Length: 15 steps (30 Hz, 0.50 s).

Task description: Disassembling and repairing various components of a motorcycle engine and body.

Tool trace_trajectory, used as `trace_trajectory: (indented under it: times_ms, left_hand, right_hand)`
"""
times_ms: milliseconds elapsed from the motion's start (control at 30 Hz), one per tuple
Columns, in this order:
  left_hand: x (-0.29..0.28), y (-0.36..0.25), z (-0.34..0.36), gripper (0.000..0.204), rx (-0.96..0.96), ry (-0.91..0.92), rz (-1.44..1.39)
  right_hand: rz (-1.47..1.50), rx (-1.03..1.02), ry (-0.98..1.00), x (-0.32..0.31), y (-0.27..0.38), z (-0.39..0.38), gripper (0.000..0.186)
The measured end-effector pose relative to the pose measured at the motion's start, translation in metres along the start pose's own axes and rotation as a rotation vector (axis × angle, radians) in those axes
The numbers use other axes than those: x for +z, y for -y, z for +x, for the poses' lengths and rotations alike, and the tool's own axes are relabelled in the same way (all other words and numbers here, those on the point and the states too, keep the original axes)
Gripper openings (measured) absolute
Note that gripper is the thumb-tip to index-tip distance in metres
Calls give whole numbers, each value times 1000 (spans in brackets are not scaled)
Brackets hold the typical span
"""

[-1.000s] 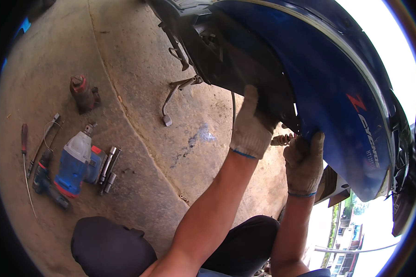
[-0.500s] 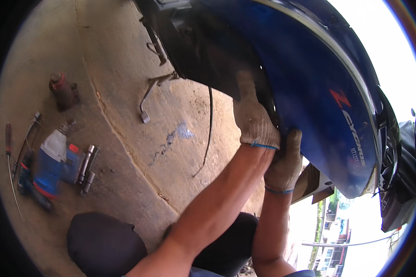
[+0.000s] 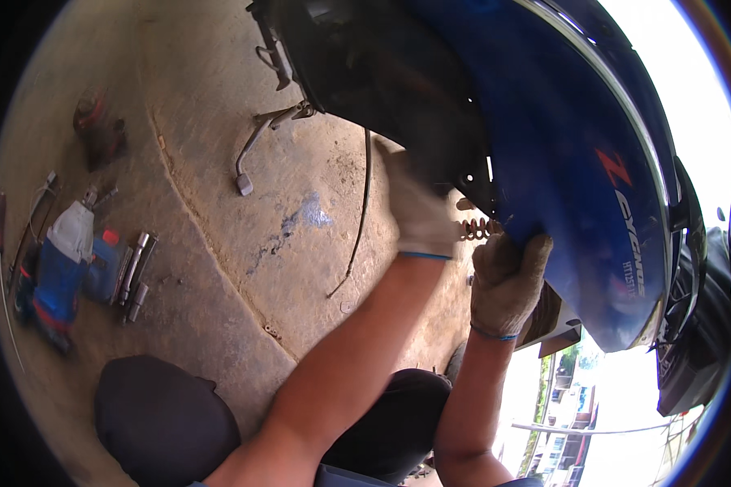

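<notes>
A scooter's glossy blue side panel (image 3: 544,162) fills the upper right. My right hand (image 3: 508,284), in a light knit glove, grips the panel's lower edge; its thumb points up along the outside, and part of its fingers is hidden. To its left, my gloved left hand (image 3: 418,207) is smeared by motion beside the dark underbody (image 3: 390,89), so its fingers cannot be read. Between the two hands a reddish coil spring (image 3: 477,230) shows beneath the panel. Left of my left hand hangs a thin black cable (image 3: 365,195).
On the concrete floor at left lie a blue power tool (image 3: 65,260), several metal sockets (image 3: 136,272), a screwdriver (image 3: 1,223) and a dark red-topped tool (image 3: 97,130). The scooter's metal stand (image 3: 256,150) juts out left of the cable. My knee (image 3: 166,422) is at the lower left.
My left hand has drawn back left and down from the underbody, uncovering the spring. My right hand has shifted slightly right along the panel edge. The view has moved slightly.
</notes>
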<state>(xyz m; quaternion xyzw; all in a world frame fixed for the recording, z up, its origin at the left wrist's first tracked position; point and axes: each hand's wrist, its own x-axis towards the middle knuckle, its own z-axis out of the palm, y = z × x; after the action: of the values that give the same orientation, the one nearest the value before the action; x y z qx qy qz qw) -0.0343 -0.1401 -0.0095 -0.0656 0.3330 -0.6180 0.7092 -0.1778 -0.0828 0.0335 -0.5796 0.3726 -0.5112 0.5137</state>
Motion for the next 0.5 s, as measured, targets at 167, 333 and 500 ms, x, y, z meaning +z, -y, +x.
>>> trace_trajectory:
  times_ms: [167,333,500]
  left_hand:
    - [2,55,-16,83,-265,348,-149]
    - [-18,35,3,87,-136,218,-63]
    - [-21,3,6,98,39,43,42]
  right_hand:
    - [-158,-68,-314,-13,-8,-9,59]
    - [47,33,-28,-33,0,-1,52]
    - [79,64,11,-27,0,-8,39]
